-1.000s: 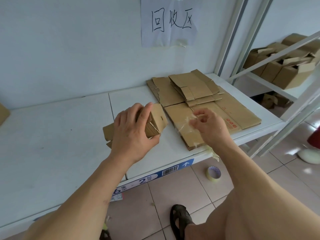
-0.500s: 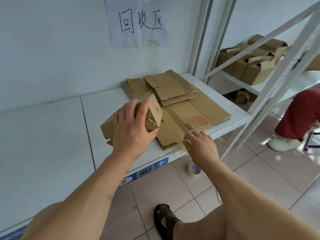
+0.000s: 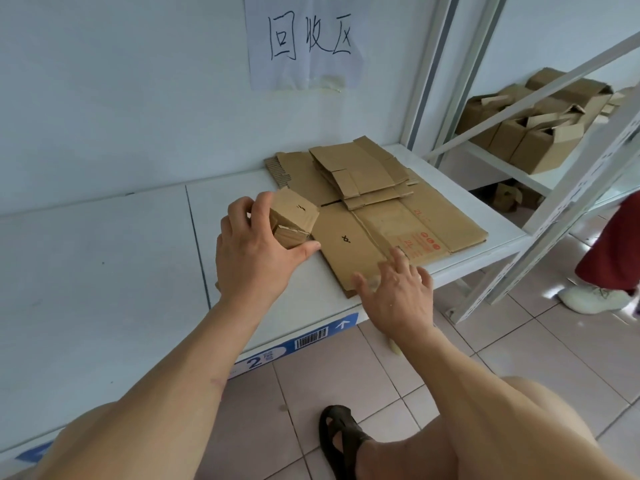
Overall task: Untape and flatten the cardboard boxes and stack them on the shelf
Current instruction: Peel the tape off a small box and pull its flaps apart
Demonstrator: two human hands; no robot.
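Observation:
My left hand (image 3: 254,252) grips a small brown cardboard box (image 3: 294,216) on the white shelf (image 3: 104,271), fingers over its top and thumb at its lower right corner. The box's near end is partly open. Just to its right lies a pile of flattened cardboard boxes (image 3: 398,220), the largest at the bottom with red print. My right hand (image 3: 396,292) hovers at the near edge of that pile with its fingers spread and straight, fingertips touching the cardboard.
A paper sign (image 3: 304,43) hangs on the wall above the pile. Several unflattened boxes (image 3: 533,123) sit on the neighbouring rack behind a slanted white brace (image 3: 561,237). Another person's red-clad leg and white shoe (image 3: 595,297) stand at right. My sandalled foot (image 3: 341,441) is below.
My right hand rose from the shelf's front edge and spread its fingers onto the flattened pile. My left hand has kept its grip on the small box, now set lower beside the pile.

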